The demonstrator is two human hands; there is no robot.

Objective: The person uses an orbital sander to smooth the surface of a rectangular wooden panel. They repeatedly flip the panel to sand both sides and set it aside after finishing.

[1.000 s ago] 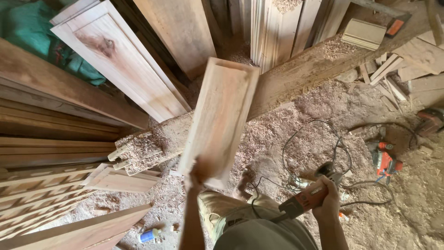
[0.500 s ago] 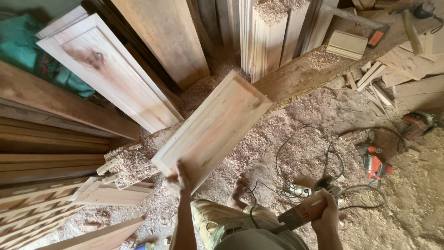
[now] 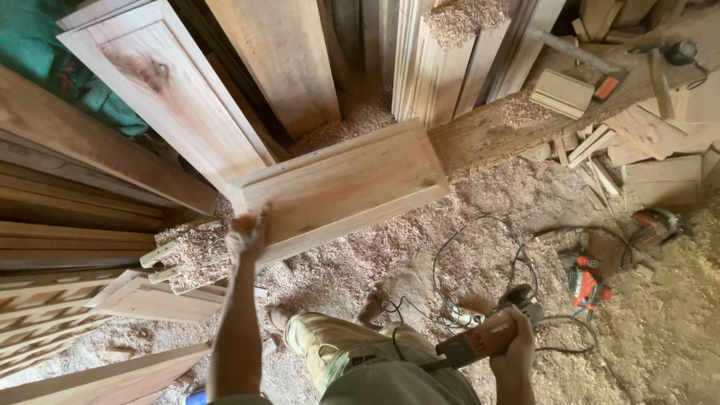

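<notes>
Two hands are in view: the left hand (image 3: 247,232) on one raised wood panel (image 3: 341,191), the right hand (image 3: 514,349) around one orange grinder (image 3: 484,337). Right of that grinder, two more power tools lie on the floor: a red one (image 3: 585,281) and a darker one (image 3: 656,225). One long beam (image 3: 510,131) runs behind the panel. One taller panel (image 3: 161,90) leans left of it.

Single head-worn view, steeply downward from standing height onto sawdust floor (image 3: 420,247).
</notes>
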